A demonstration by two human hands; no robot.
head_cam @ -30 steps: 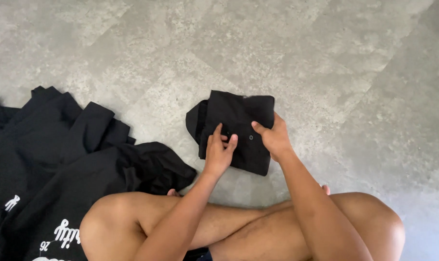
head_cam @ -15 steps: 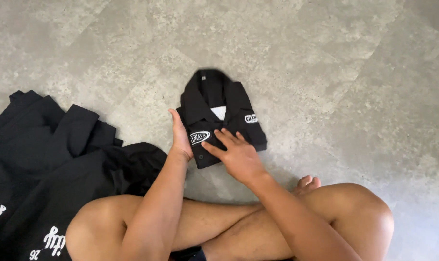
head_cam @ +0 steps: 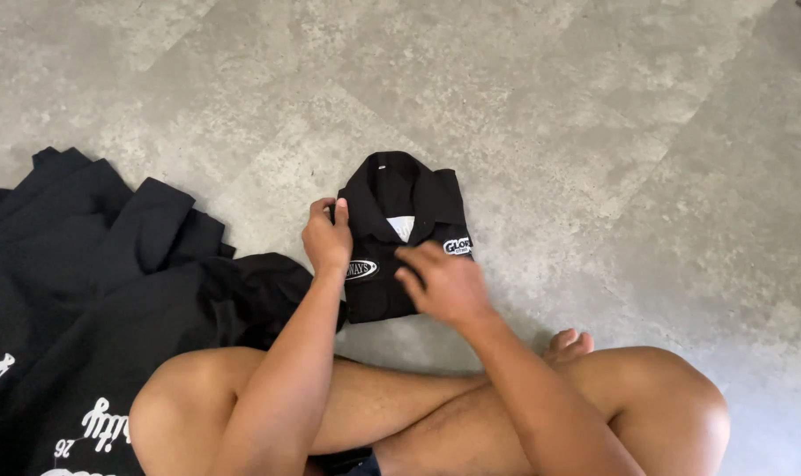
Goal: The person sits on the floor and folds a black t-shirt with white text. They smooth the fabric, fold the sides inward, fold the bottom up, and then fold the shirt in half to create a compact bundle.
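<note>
Now flipped collar-up, the folded black shirt [head_cam: 400, 238] lies under both hands: left hand [head_cam: 328, 238] pinching its edge, right hand [head_cam: 444, 282] flat, holding nothing.

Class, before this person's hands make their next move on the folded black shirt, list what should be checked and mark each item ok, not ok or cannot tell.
1. Folded shirt lies flat on the floor: ok.
2. Collar faces up, centred: ok.
3. Left hand steadies the shirt's left edge: ok.
4. Right hand rests on the shirt front: cannot tell, blurred.
5. Shirt sits apart from the heap of black clothes: ok.
6. Lower edge tucked straight: cannot tell, hidden by hands.
</note>
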